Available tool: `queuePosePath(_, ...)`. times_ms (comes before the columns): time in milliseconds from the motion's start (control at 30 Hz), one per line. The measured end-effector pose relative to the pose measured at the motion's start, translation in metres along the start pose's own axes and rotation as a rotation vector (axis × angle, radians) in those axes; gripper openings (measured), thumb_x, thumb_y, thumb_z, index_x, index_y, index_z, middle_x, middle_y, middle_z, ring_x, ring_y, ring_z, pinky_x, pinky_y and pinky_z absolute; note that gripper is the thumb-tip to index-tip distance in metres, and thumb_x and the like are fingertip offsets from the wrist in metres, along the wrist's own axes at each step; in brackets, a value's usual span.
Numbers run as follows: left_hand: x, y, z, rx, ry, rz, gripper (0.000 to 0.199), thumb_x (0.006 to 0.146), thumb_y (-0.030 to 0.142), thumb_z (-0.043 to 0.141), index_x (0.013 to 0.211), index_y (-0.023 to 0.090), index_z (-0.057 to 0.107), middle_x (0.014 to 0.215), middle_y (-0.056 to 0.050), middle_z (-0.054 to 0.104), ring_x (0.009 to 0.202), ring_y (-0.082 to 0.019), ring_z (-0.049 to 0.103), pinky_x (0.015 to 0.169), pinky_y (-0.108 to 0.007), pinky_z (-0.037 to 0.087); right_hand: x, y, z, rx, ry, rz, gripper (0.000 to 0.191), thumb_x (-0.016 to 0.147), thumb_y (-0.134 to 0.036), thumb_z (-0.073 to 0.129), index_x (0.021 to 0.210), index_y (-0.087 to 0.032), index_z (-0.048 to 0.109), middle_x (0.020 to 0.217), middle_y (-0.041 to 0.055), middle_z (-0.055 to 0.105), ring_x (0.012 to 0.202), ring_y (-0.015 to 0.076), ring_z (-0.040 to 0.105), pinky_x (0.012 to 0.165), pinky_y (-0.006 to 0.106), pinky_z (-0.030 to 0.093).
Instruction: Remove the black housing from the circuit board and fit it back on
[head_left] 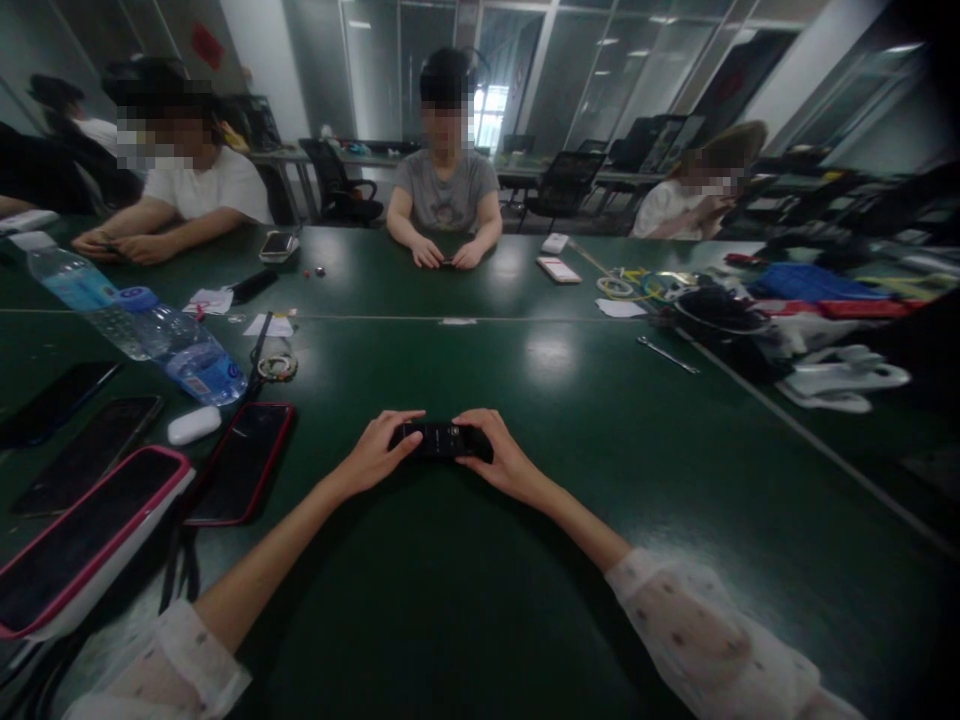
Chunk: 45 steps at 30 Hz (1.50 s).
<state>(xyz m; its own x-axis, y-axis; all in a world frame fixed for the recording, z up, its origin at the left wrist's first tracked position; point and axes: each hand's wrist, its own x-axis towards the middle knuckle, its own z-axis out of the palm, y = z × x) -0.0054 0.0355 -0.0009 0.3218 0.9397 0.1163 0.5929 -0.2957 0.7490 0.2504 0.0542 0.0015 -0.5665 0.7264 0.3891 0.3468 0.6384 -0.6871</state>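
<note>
Fingers and thumb of the left hand (382, 448) curl narrowly around one end of a black phone (439, 440), the thumb over its screen; whether it presses the glass, I cannot tell. The right hand (501, 455) grips the other end, forefinger along the far edge and thumb along the near one. Both hands hide the ends of the phone, which is in front of the person above a green table (600, 480).

Left of the hands are a red-edged phone (247, 465), a white case (193, 426), a pink-rimmed device (90, 545) and two dark phones (90, 455). Behind these, two tilted water bottles (184, 350) overlap, near a bracelet (277, 367). Farther right lie a wrench (667, 354) and a white plastic object (844, 378). Across the table sits a person in grey (448, 190), both hands together on the surface.

The black phone's long axis runs left to right, sideways to the person, its lit screen facing up toward the camera.
</note>
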Motion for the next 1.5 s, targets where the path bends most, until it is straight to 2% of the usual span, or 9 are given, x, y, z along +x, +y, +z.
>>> queuePosePath(233,-0.001,0.002,-0.002,-0.006,-0.021,-0.021,0.046,0.094,0.054,0.039,0.133,0.029,0.048,0.127,-0.008,0.052,0.118,-0.026,0.048,0.101,-0.049,0.038,-0.002,-0.002,-0.002,0.085,-0.066,0.156,0.060,0.083,-0.042,0.064,0.136,-0.032,0.039,0.130,0.0081,0.048,0.120,0.0250,0.047,0.102,0.050,0.041)
queuePosePath(467,-0.001,0.000,-0.002,-0.029,-0.037,-0.034,0.045,0.095,0.054,0.038,0.131,0.030,0.050,0.128,-0.007,0.051,0.118,-0.027,0.047,0.100,-0.050,0.038,0.001,0.004,-0.007,0.153,-0.117,0.225,0.053,0.077,-0.044,0.070,0.125,-0.031,0.052,0.124,0.0057,0.052,0.117,0.0239,0.051,0.100,0.050,0.042)
queuePosePath(900,0.000,-0.001,-0.002,-0.011,-0.058,-0.026,0.044,0.094,0.054,0.040,0.130,0.032,0.051,0.126,-0.006,0.053,0.114,-0.027,0.048,0.098,-0.050,0.039,0.005,0.004,-0.011,0.282,-0.152,0.222,0.052,0.074,-0.037,0.074,0.120,-0.027,0.054,0.121,0.0054,0.055,0.114,0.0235,0.054,0.098,0.048,0.044)
queuePosePath(1333,0.000,-0.004,-0.001,-0.012,-0.047,-0.018,0.047,0.092,0.055,0.044,0.132,0.031,0.048,0.127,-0.008,0.052,0.116,-0.028,0.048,0.098,-0.050,0.040,0.005,0.001,-0.013,0.292,-0.146,0.268,0.051,0.074,-0.034,0.074,0.120,-0.027,0.054,0.121,0.0049,0.056,0.112,0.0228,0.055,0.096,0.047,0.046)
queuePosePath(1500,-0.001,0.000,-0.002,-0.030,-0.037,-0.021,0.046,0.095,0.054,0.038,0.133,0.030,0.047,0.129,-0.007,0.051,0.118,-0.028,0.047,0.099,-0.049,0.039,0.004,0.004,-0.012,0.305,-0.132,0.265,0.051,0.073,-0.034,0.075,0.119,-0.027,0.054,0.121,0.0044,0.056,0.112,0.0230,0.055,0.097,0.049,0.045)
